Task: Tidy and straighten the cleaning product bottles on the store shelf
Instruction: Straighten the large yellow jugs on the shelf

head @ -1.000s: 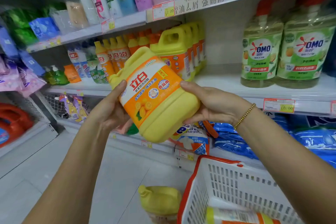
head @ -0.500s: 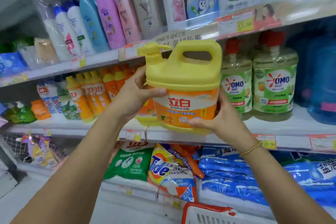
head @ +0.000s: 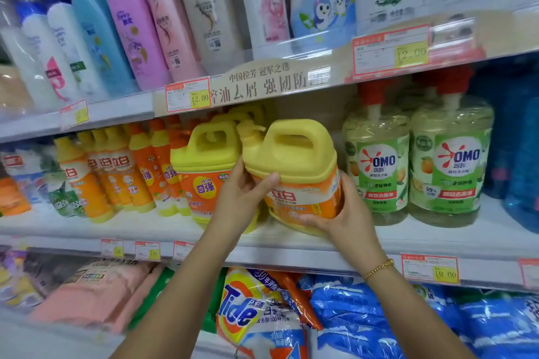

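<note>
A yellow jug of dish soap (head: 294, 154) with an orange label stands upright on the white middle shelf (head: 437, 239), its handle on top. My left hand (head: 240, 198) grips its left side, thumb across the front. My right hand (head: 338, 213) cups its lower right corner. Just left of it stands a second yellow jug (head: 204, 160) with an orange label, and more yellow jugs sit behind it. Its base is hidden by my hands, so contact with the shelf is unclear.
Two green OMO pump bottles (head: 379, 172) stand right of the jug, with blue bottles (head: 519, 154) beyond. Several small orange bottles (head: 116, 172) line the left. Shampoo bottles (head: 163, 23) fill the shelf above. Detergent bags, one marked Tide (head: 250, 309), lie below.
The jug went from tilted in the air in front of me to upright and back onto the middle shelf beside the other yellow jug. Both hands still hold it. The basket left view.
</note>
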`<state>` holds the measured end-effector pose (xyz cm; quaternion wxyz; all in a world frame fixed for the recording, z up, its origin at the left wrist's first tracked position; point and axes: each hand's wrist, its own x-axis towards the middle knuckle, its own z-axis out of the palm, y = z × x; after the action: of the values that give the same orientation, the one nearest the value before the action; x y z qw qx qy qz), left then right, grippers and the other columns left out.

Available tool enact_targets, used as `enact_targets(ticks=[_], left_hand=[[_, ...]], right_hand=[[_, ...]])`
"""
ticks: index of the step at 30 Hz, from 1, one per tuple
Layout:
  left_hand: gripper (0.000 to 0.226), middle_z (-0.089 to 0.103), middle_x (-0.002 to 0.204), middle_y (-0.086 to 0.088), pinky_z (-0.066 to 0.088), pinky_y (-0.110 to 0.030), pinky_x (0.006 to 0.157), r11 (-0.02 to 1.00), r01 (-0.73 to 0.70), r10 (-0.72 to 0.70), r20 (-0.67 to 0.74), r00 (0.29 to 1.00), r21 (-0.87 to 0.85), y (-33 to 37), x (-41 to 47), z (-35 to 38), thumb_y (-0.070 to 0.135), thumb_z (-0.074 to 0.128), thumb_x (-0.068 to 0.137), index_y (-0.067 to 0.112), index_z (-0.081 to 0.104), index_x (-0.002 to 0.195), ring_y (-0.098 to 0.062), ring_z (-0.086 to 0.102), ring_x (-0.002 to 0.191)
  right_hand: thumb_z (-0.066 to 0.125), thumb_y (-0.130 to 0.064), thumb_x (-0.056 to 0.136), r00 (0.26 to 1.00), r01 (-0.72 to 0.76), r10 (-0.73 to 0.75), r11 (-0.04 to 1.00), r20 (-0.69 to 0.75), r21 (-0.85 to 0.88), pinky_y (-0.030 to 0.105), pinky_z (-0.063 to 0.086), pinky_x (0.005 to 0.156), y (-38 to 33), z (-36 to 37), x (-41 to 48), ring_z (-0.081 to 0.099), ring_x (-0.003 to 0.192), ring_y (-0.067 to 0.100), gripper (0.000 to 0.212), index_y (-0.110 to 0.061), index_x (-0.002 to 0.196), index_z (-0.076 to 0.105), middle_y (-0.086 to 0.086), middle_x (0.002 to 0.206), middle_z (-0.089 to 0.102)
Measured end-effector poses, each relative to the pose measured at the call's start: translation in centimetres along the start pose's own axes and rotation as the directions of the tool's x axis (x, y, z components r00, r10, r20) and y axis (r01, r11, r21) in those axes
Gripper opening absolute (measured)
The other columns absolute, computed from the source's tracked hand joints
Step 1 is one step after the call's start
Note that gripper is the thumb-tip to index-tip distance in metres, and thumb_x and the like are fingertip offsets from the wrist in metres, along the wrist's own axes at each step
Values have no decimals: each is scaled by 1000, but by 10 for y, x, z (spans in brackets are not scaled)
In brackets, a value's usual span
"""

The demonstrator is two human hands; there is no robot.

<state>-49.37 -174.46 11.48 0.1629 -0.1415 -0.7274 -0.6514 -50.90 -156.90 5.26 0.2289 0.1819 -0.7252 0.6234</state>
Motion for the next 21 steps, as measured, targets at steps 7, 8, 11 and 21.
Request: enact_targets(ticks=[7,8,11,21], left_hand=[[46,54,100,2,50,-14,70,933,-33,220,-495,841,359,-16,-10,-46,16,81,73,25,54,109,-1,56,86],[59,50,112,1,50,-18,78,919,6,219,-524,823,394,-20,-10,-51,21,84,71,25,49,119,-3,54,96],[114,23,151,-6,36,-40,109,869,202,66,-509,858,452,-41,0,-71,34,89,60,25,18,150,-22,33,137],[139,23,155,-5,36,-49,111,870,226,-14,-437,900,438,-76,9,-82,36,91,55,33,-9,151,-25,35,138]], right_hand=[[87,-25,60,991,-122,118,991,65,53,4,47,66,8,7,19,55,93,-15,77,-37,120,39,-25,109,54],[86,-25,61,989,-140,135,987,67,74,6,49,67,10,7,22,57,95,-10,77,-37,121,39,-23,109,56],[83,-23,65,983,-165,153,979,99,120,9,51,69,14,6,31,59,100,-4,76,-36,125,37,-21,112,57],[71,-14,81,985,-158,153,985,80,65,20,45,83,23,17,47,53,97,-6,70,-42,127,26,-21,111,53]])
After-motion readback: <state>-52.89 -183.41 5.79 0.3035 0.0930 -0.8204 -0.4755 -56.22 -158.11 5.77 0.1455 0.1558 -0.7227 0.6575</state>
